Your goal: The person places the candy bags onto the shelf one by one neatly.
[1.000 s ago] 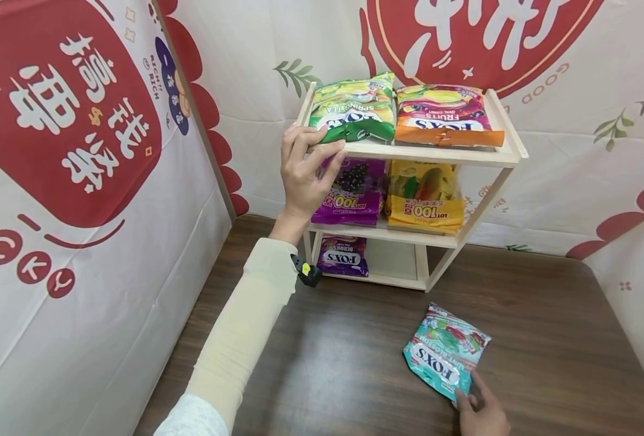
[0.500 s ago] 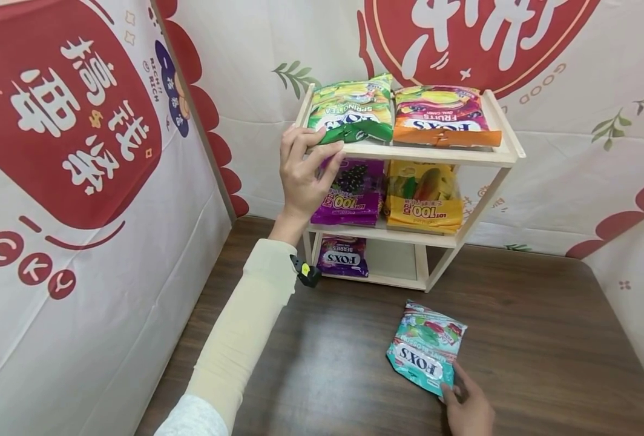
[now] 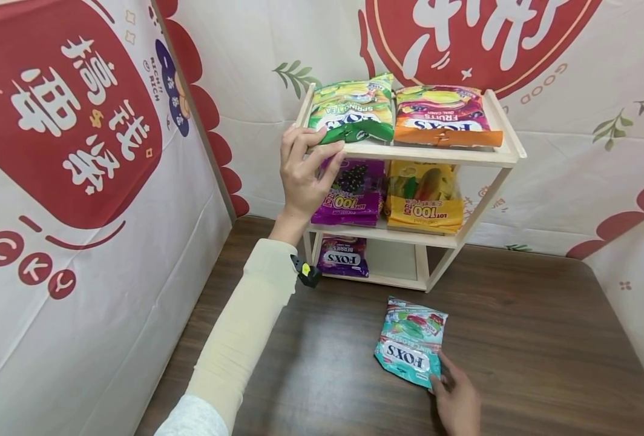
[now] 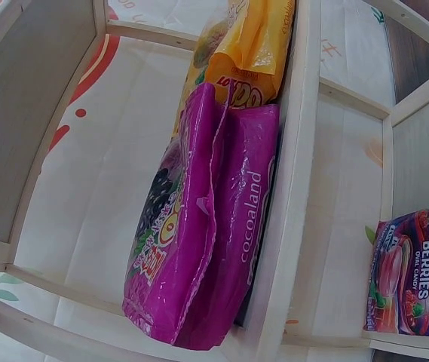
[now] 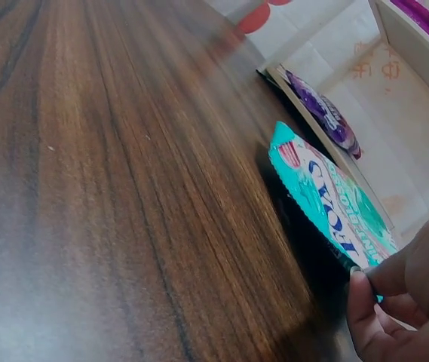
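Note:
My right hand [image 3: 457, 396] pinches the near right corner of a teal bag of mint candy [image 3: 409, 342], its lettering upside down in the head view. In the right wrist view the bag [image 5: 335, 200] is tilted over the wooden table, its lower edge above a dark shadow. With fingers over the front edge and thumb below, my left hand [image 3: 305, 175] grips the top left corner of a pale wooden three-tier shelf [image 3: 436, 154]. Just behind those fingers lies a green candy bag [image 3: 354, 112] on the top tier.
Beside the green bag lies an orange-edged fruit candy bag [image 3: 444, 115]. The middle tier bears a purple bag [image 3: 349, 200] and a yellow bag [image 3: 425, 200]. On the bottom tier's left sits a purple berries bag [image 3: 342, 255]; bare board [image 3: 393, 260] is to its right. Printed cloth hangs behind.
My right hand has carried the teal candy bag leftward, nearer to the front of the shelf, and the bag has turned somewhat straighter. The left hand has stayed on the shelf corner.

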`<action>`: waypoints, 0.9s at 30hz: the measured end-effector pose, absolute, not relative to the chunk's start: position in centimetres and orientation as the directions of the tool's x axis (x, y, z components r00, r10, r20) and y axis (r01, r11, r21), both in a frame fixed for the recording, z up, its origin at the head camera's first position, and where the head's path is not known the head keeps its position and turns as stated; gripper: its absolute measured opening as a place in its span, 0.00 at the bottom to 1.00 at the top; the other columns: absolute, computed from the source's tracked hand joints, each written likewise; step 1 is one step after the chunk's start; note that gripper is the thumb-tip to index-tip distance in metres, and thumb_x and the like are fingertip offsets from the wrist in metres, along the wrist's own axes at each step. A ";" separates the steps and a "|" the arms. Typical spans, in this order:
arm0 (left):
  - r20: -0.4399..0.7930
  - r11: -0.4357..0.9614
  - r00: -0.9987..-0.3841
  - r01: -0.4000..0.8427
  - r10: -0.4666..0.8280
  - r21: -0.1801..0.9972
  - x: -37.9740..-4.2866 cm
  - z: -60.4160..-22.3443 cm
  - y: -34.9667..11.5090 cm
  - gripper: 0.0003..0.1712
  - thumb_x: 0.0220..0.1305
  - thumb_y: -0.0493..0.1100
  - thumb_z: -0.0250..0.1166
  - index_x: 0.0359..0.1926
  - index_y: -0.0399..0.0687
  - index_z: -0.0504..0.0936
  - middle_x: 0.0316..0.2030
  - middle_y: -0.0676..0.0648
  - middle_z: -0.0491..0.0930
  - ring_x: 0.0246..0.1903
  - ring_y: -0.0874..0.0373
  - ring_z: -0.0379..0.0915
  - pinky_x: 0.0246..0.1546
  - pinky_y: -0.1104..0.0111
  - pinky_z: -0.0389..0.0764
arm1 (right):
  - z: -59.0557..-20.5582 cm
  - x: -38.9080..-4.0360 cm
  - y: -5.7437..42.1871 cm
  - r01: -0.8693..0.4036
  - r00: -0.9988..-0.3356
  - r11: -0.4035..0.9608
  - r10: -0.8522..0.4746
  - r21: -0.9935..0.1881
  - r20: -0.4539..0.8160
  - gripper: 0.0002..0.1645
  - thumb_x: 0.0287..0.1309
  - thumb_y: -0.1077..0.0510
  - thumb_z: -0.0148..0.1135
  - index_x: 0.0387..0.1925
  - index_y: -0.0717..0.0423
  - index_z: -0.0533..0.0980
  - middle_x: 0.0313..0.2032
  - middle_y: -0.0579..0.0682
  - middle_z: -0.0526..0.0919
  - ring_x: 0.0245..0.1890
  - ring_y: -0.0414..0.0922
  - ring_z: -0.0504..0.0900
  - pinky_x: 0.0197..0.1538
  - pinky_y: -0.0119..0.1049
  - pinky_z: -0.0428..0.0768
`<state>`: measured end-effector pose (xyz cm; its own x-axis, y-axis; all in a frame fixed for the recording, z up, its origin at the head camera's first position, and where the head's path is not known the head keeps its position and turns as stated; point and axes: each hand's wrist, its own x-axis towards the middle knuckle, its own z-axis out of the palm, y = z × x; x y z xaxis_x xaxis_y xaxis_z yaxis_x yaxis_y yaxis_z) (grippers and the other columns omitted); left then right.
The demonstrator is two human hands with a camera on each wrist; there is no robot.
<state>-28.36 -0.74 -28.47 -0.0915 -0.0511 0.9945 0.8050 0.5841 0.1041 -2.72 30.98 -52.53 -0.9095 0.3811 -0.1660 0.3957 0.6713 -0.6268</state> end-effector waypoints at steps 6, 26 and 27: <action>0.994 0.589 -0.093 0.801 -0.050 0.104 -28.3 -28.5 -0.8 0.07 0.56 0.42 0.70 0.35 0.46 0.87 0.42 0.42 0.79 0.48 0.46 0.67 0.62 0.49 0.60 | -52.5 -3.4 31.0 0.375 -0.925 0.698 0.327 -0.610 -0.194 0.34 0.58 0.65 0.63 0.66 0.54 0.67 0.56 0.66 0.73 0.49 0.58 0.77 0.50 0.57 0.73; 0.995 0.581 -0.086 0.808 -0.050 0.099 -28.4 -28.4 -0.8 0.07 0.55 0.42 0.70 0.36 0.46 0.87 0.42 0.42 0.79 0.48 0.46 0.67 0.62 0.50 0.61 | -51.4 -4.5 30.2 0.229 -0.973 0.748 0.190 -0.623 -0.129 0.30 0.59 0.68 0.61 0.64 0.56 0.70 0.51 0.63 0.77 0.43 0.53 0.79 0.41 0.48 0.80; 0.995 0.580 -0.086 0.808 -0.049 0.099 -28.4 -28.4 -0.8 0.07 0.55 0.42 0.70 0.36 0.46 0.87 0.42 0.42 0.79 0.48 0.46 0.67 0.62 0.50 0.61 | -51.5 -4.6 30.3 0.219 -0.975 0.753 0.190 -0.620 -0.114 0.29 0.59 0.67 0.61 0.63 0.56 0.71 0.50 0.62 0.78 0.43 0.52 0.79 0.40 0.46 0.80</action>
<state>-28.37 -0.79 -28.36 -0.0860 -0.0494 0.9951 0.8083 0.5804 0.0987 -4.56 30.28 -51.48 -0.9752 0.1896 -0.1145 0.2192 0.7530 -0.6205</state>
